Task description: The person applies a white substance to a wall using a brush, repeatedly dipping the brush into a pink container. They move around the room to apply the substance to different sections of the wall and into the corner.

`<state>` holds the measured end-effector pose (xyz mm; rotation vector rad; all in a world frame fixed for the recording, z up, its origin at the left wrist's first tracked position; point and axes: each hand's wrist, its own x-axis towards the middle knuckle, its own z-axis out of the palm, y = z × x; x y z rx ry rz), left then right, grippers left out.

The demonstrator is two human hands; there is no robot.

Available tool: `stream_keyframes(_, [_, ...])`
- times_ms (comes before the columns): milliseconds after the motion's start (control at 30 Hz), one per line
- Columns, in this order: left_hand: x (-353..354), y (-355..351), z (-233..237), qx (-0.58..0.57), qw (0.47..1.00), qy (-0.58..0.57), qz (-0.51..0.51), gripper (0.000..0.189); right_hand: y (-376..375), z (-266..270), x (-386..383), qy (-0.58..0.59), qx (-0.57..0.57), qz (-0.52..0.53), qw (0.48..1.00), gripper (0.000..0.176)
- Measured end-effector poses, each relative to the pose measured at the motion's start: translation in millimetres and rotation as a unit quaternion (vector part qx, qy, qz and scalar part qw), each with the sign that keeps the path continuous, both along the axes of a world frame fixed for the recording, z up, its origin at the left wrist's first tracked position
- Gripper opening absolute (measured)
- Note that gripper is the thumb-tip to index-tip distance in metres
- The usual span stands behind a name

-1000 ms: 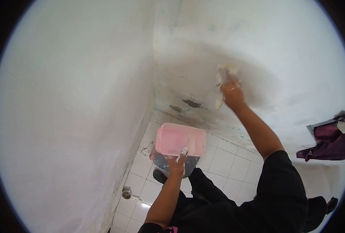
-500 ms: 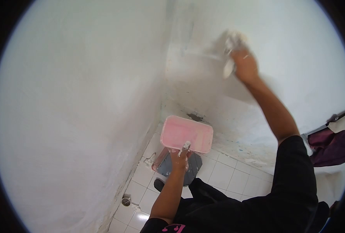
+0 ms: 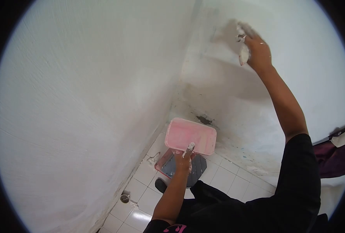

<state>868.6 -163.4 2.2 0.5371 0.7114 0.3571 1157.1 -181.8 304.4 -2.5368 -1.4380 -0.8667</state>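
Observation:
My left hand (image 3: 184, 158) is closed on the near edge of a pink rectangular tray (image 3: 188, 134), its thumb smeared white on the rim. The tray has whitish residue inside. At the upper right, my right hand (image 3: 258, 48) is raised close to the white wall (image 3: 226, 83) and closed round a tool with a pale rounded handle (image 3: 244, 54). White paste coats the fingers, and the tool's far end is hidden behind them. A shadow of the hand falls on the wall.
Below the tray, a dark grey angular object (image 3: 197, 171) stands on the white tiled floor (image 3: 145, 173). A round drain (image 3: 124, 198) lies by the left wall (image 3: 83, 97). Dark purple cloth (image 3: 333, 159) hangs at the right. A damaged dark patch (image 3: 204, 119) marks the wall base.
My right hand has moved up and slightly right in the view. The tray and my left hand appear slightly further right, as the whole view has shifted.

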Motion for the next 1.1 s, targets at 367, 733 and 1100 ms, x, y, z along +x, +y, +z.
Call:
stream_keyframes(367, [-5,37,32,0.103,0.992,-0.071,-0.01,0.053,-64,-175,9,0.246,0.023,0.055,0.967,0.019])
stream_keyframes(733, [-11,27,103,0.139,0.981,-0.134,-0.003,0.049,-98,-65,-168,0.612,0.356,0.105,0.698,0.023])
stream_keyframes(1100, [-17,-4,99,0.195,0.969,-0.129,0.079,0.036,-118,-113,-194,0.438,0.257,0.14,0.85,0.014])
